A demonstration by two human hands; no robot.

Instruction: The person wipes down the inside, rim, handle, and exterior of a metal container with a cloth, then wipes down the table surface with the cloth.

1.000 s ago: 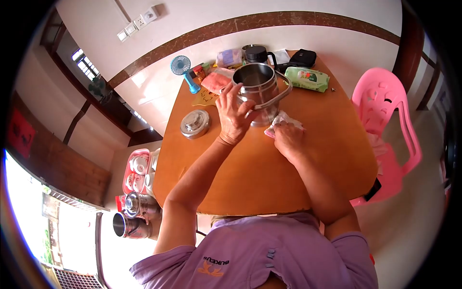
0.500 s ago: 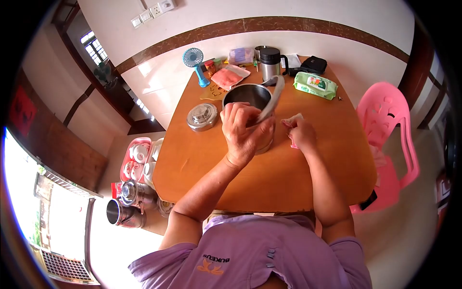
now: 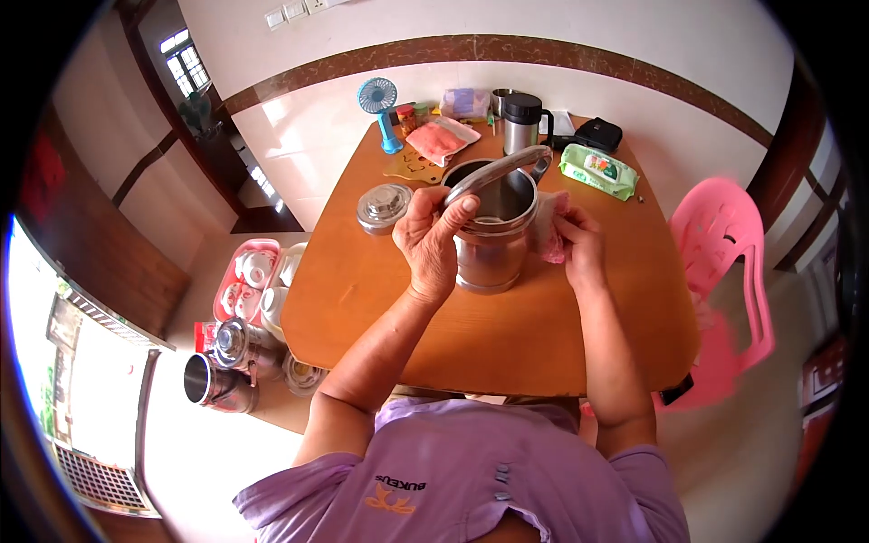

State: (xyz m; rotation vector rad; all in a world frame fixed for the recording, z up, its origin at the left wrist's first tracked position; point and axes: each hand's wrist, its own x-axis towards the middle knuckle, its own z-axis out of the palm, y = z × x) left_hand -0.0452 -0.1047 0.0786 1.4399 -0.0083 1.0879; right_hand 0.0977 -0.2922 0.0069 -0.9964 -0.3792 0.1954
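Observation:
A stainless steel pot stands on the wooden table in front of me, uncovered, with its curved carrying handle raised across the mouth. My left hand is closed on the handle's near left end, beside the rim. In my right hand is a pink and white cloth, held against or very close to the pot's right side; exact contact is hard to see. A round metal lid lies on the table left of the pot.
Toward the wall on the table are a blue fan, a pink packet, a steel mug, green wipes and a black case. A pink chair stands right; metal pots and a cup basket sit left.
My right hand has brought the cloth up to the pot's right side. My left hand has shifted left and now grips the handle's near end, uncovering more of the pot. The view has shifted slightly.

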